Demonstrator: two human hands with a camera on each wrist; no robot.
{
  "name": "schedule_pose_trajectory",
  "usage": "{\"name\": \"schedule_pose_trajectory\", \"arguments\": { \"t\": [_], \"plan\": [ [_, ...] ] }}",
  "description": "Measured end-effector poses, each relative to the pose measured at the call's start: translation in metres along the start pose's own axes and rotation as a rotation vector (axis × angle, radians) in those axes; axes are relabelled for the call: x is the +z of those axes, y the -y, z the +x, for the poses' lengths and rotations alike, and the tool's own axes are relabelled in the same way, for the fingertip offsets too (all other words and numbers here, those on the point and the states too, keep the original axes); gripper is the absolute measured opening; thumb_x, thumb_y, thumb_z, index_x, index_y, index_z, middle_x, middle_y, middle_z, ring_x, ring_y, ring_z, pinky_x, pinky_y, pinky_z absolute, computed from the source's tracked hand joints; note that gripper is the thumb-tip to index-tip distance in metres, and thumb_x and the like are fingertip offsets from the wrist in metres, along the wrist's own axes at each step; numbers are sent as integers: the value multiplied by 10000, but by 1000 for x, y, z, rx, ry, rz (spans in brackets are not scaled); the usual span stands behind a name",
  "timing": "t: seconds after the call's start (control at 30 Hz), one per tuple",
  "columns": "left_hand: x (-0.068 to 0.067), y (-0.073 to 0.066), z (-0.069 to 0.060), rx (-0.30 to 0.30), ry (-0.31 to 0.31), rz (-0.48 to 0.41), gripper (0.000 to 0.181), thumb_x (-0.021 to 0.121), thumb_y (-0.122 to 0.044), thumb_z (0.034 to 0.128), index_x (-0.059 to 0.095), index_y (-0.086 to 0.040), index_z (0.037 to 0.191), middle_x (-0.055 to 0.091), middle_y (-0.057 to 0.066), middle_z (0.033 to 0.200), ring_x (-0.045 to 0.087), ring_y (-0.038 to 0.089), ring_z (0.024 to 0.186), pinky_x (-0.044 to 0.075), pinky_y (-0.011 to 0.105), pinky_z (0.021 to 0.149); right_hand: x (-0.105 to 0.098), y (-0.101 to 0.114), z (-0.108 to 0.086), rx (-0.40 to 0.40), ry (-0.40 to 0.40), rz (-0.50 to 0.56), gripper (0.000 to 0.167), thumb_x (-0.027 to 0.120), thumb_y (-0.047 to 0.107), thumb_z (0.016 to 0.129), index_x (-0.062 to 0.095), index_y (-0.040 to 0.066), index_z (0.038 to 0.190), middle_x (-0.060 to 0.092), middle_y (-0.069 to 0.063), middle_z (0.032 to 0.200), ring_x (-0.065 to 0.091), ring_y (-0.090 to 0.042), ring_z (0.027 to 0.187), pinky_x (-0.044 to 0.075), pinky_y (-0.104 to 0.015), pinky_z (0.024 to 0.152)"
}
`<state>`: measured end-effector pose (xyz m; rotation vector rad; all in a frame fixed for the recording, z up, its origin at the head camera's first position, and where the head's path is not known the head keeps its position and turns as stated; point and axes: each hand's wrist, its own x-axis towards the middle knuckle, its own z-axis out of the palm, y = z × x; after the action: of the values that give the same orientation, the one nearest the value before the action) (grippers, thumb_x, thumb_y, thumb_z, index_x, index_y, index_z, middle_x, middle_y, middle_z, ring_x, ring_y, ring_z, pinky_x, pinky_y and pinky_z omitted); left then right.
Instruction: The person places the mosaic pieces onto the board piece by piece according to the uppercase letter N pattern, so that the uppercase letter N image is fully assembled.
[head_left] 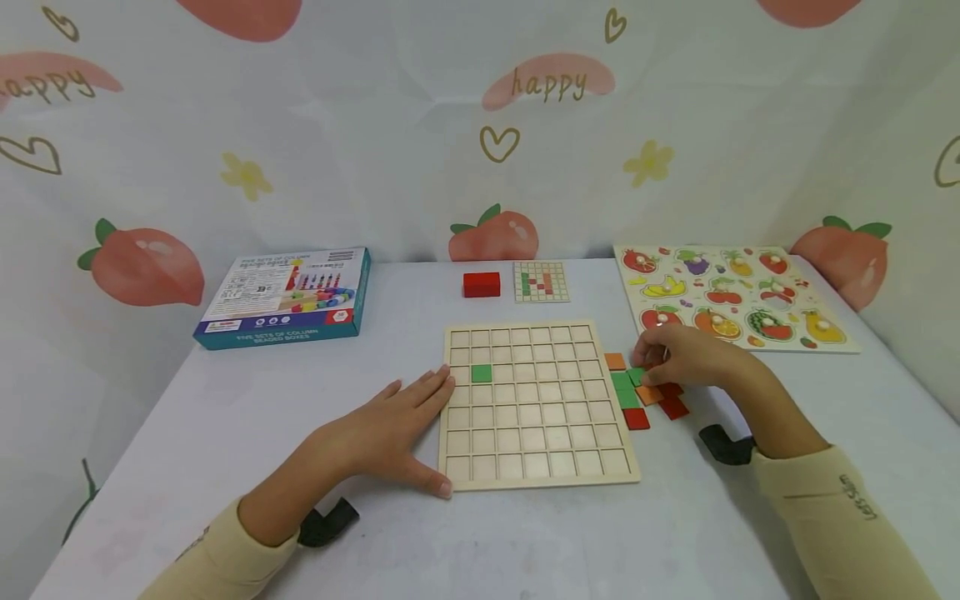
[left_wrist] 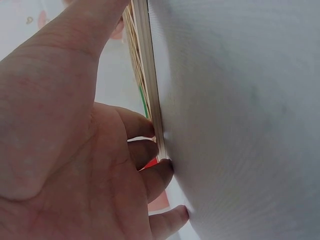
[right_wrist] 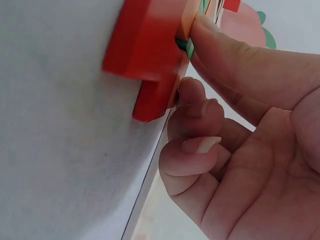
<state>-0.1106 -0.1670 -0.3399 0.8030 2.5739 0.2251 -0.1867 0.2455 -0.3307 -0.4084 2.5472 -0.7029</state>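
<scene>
A wooden grid board [head_left: 540, 485] lies flat on the table, with one green tile [head_left: 482, 373] in a cell of its second column. My left hand [head_left: 393, 437] rests at the board's left edge, fingers spread and fairly straight; in the left wrist view the fingertips [left_wrist: 150, 149] touch the board's side [left_wrist: 152, 75]. Right of the board, my right hand [head_left: 690, 357] reaches into a loose pile of green, orange and red tiles [head_left: 673, 407]. Its thumb and index finger pinch a green tile [head_left: 637, 377]. In the right wrist view the other fingers [right_wrist: 187, 160] are curled.
Behind the board stand a red block [head_left: 482, 285] and a small pattern card [head_left: 542, 282] with a coloured grid. A boxed toy set [head_left: 288, 298] lies at the back left. At the back right is a fruit puzzle board [head_left: 738, 296], close to my right hand.
</scene>
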Motion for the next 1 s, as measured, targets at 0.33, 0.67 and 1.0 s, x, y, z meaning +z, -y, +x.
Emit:
{"name": "schedule_pose_trajectory", "arguments": {
  "t": [0.33,0.67,1.0],
  "plan": [
    [0,0,-1,-14,7,2,1307,684,-828,674,147,-100,1617,38,50,1681,40,238,1529,87,563,1189,4,3,3,-5,20,13,182,744,59,887,608,47,1008,564,-49,841,528,-217,784,493,-340,657],
    [2,2,-1,16,-10,-5,1302,682,-823,687,142,-86,1615,41,68,1680,51,256,1528,97,581,1182,-3,2,-2,-24,7,-10,173,776,139,876,614,92,914,569,-32,850,526,-218,819,464,-347,682],
    [1,1,-1,15,-6,-7,1298,685,-817,690,139,-89,1616,39,66,1680,43,252,1529,87,571,1186,-10,6,-9,-10,2,56,118,761,136,890,662,75,908,611,-22,815,552,-210,768,481,-351,672]
  ]
}}
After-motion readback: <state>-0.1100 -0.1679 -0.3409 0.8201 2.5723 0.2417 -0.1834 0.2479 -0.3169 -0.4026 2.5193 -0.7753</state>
